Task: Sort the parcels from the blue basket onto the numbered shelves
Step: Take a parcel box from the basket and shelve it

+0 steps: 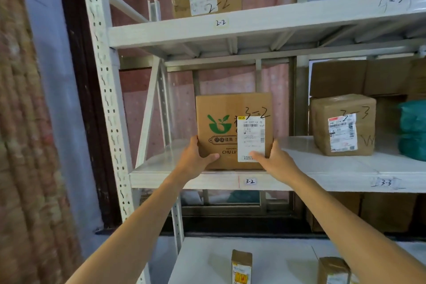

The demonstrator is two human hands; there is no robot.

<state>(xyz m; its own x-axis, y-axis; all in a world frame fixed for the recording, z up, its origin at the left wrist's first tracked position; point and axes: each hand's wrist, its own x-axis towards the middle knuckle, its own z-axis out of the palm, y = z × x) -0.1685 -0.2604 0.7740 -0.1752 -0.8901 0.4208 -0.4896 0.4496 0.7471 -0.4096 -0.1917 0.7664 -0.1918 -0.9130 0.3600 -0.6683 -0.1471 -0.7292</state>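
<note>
Head view: the parcel (221,131), marked 3-2, stood upright and appeared to rest at the near edge of the shelf (161,180) tagged 3-2. The left hand (196,157) and right hand (274,159) gripped its lower sides, thumbs across the front. Risk: if released this near the lip, it might tip forward and fall.

Soft even indoor light, no glare; left edge blurred, wide-angle bowing at sides.
</note>
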